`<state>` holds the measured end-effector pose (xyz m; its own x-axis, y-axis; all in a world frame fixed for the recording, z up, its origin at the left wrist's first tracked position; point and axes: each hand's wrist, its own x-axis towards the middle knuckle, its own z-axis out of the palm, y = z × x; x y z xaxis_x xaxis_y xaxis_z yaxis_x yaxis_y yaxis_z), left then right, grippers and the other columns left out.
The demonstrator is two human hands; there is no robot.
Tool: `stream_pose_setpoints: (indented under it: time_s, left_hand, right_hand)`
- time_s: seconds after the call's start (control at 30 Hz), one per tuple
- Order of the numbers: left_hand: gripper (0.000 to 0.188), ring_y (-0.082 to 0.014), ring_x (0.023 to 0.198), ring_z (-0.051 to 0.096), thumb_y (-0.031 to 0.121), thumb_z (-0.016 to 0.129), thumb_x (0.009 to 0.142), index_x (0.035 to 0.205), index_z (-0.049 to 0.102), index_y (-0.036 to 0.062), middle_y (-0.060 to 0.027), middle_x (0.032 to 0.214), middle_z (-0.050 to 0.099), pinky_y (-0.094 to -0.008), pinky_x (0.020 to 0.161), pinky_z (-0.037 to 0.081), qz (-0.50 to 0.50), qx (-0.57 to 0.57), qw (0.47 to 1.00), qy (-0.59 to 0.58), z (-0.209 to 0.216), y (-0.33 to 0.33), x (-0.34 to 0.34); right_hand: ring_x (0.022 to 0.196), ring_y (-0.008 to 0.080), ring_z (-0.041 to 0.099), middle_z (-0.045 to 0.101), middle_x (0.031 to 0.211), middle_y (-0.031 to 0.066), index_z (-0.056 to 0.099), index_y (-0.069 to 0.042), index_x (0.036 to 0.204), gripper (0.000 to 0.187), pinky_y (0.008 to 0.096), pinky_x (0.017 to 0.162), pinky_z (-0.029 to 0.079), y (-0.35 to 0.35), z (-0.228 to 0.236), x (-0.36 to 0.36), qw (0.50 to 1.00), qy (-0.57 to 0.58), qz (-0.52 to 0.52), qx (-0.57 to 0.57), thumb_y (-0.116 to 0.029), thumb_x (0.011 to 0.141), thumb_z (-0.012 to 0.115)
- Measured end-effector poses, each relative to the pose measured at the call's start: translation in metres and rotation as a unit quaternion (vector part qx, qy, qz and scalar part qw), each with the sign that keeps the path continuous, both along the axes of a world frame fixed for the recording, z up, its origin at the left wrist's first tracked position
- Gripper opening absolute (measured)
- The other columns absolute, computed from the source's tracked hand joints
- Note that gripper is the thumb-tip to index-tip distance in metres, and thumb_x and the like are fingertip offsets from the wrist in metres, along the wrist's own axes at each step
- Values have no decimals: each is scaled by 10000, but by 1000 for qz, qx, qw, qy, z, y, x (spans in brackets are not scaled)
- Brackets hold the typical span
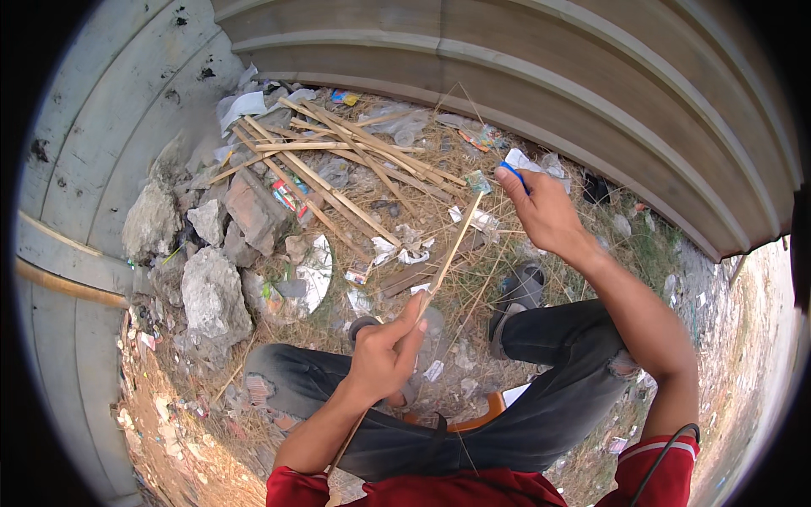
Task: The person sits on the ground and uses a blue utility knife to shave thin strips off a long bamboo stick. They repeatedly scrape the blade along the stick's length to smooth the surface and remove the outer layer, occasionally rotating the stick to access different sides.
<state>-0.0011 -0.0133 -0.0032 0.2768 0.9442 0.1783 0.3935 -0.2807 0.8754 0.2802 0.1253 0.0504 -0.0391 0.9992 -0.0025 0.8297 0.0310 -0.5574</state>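
Note:
My left hand (384, 357) is closed around a pale, thin wooden stick (456, 247), which slants up and away over the ground. Its near end runs back under my left forearm. My right hand (545, 207), also closed, grips a small blue object (513, 177) close to the stick's far tip; its kind is mostly hidden by the fingers. A greenish wrapper (477, 182) shows just beside that tip. Beyond my hands lies a loose pile of wooden sticks (317, 182), crossing one another on the littered ground.
Grey rocks (215, 291) are heaped at the left by a pale metal wall (110, 110). A ribbed metal sheet (541, 68) closes off the far side. Paper scraps, plastic and dry grass cover the ground. Below me shows an orange seat edge (483, 414).

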Motion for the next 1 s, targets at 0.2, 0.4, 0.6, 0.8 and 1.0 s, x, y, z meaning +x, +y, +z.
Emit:
stream_pose_setpoints:
  time_s: [0.2,0.4,0.6,0.8,1.0]
  left_hand:
    - [402,-27,579,445,38,639,975,1367,603,-49,9,620,492,-235,510,367,21,-49,997,-49,-4,7,0]
    - [397,-16,598,436,62,635,989,1365,600,-60,31,639,498,-223,524,357,24,-51,997,-54,-2,10,0]
    - [419,-22,564,436,65,630,985,1384,583,-55,-2,605,491,-228,512,354,-41,-69,994,-71,3,-2,-7]
    - [429,-7,600,418,70,605,1008,1420,557,-37,62,638,488,-213,535,350,-20,-182,969,-167,-13,3,-9]
    - [430,-6,615,390,72,580,1029,1443,532,-36,71,697,473,-205,537,318,-26,-198,955,-220,-5,6,-3]
  right_hand:
    - [652,443,643,623,638,235,683,29,921,592,515,645,502,-49,10,-23,992,46,120,-13,-524,1033,507]
    - [662,478,649,624,650,259,662,4,965,507,544,627,513,-78,4,-61,972,-28,229,-43,-489,1016,552]
    - [609,403,626,598,608,205,652,35,877,604,483,617,483,8,12,15,997,28,-45,47,-518,1052,484]
    - [601,377,633,602,611,192,681,16,929,576,460,609,492,-43,22,-5,993,67,97,7,-521,1038,502]
    - [661,457,663,644,650,225,688,-18,999,511,530,646,536,-80,8,-51,974,-30,223,-34,-511,1008,553]
